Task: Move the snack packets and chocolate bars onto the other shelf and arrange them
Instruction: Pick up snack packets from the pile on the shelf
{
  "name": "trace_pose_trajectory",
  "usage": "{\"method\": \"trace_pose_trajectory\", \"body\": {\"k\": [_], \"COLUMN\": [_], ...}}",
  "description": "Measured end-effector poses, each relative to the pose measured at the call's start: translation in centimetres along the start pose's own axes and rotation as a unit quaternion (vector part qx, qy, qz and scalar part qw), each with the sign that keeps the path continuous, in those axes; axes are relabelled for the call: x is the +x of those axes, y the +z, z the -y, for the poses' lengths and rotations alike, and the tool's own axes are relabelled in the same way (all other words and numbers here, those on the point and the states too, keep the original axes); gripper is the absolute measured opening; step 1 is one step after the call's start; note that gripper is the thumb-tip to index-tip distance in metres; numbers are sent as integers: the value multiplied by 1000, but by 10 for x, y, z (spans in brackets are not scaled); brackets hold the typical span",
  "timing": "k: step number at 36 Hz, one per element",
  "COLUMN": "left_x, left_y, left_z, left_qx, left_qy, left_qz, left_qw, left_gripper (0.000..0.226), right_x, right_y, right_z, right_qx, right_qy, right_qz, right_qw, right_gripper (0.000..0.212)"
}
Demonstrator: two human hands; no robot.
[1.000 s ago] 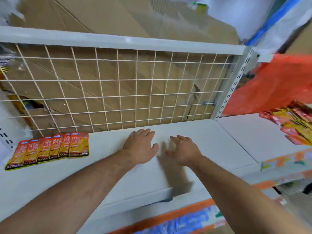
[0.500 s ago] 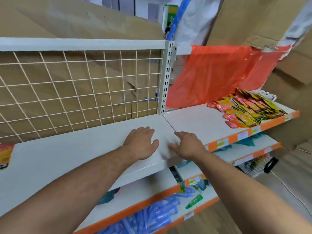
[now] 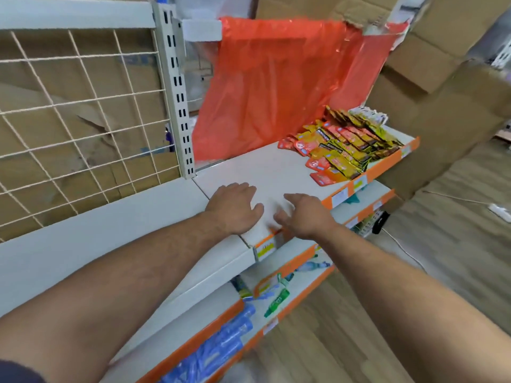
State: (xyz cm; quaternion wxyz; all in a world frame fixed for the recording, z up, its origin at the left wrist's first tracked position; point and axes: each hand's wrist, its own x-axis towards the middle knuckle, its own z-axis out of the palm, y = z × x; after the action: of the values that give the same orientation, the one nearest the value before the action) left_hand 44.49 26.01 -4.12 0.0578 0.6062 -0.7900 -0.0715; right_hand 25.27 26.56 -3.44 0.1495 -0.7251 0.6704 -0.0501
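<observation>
Hands stretch out over two white shelves that meet side by side. The left hand (image 3: 235, 208) lies flat, palm down, fingers straight, on the near left corner of the right shelf (image 3: 265, 167), just by the seam. It holds nothing. The right hand (image 3: 304, 214) is close beside it, with loose, spread fingers and nothing in it. I cannot tell if it touches the shelf. The snack packets (image 3: 345, 145) lie in a red and yellow heap at the far right end of that shelf, well apart from both hands. An orange plastic sheet (image 3: 276, 84) hangs behind them. A wire grid (image 3: 83, 120) stands behind the left shelf (image 3: 110, 244).
</observation>
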Motion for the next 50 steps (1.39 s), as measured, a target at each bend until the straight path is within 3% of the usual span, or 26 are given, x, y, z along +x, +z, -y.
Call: {"method": "trace_pose_trajectory", "body": {"k": [16,20,25,33,39,43,50], "left_x": [144,169,194,233,258,266,279], "left_y": [13,21,33,49,52,55,59], "left_z": [-34,-46,-65,-94,-122,-131,-137], "left_qx": [0,-4,-54,-155,-160,-168,-134], "left_qy": [79,74,65,26,-76,-137,-204], "left_qz": [9,15,23,21,-10,-17,1], "left_qw": [997,997,996,987,984,976,970], "left_gripper": [58,58,56,50,47,60,52], "right_x": [96,113,135,161,173,182,194], "right_y": [-26,-30,-34,-35,-42,-51,-49], "right_z": [-61,-78,-99,-137,-162,-178,-195], "right_qx": [23,-39,-136,-101,-33,29,55], "right_qy": [68,84,120,-28,-119,-141,-140], "right_qz": [7,-18,2,15,14,51,36], "right_qw": [997,996,983,994,992,988,988], "right_gripper": [72,55,62,56,40,20,10]}}
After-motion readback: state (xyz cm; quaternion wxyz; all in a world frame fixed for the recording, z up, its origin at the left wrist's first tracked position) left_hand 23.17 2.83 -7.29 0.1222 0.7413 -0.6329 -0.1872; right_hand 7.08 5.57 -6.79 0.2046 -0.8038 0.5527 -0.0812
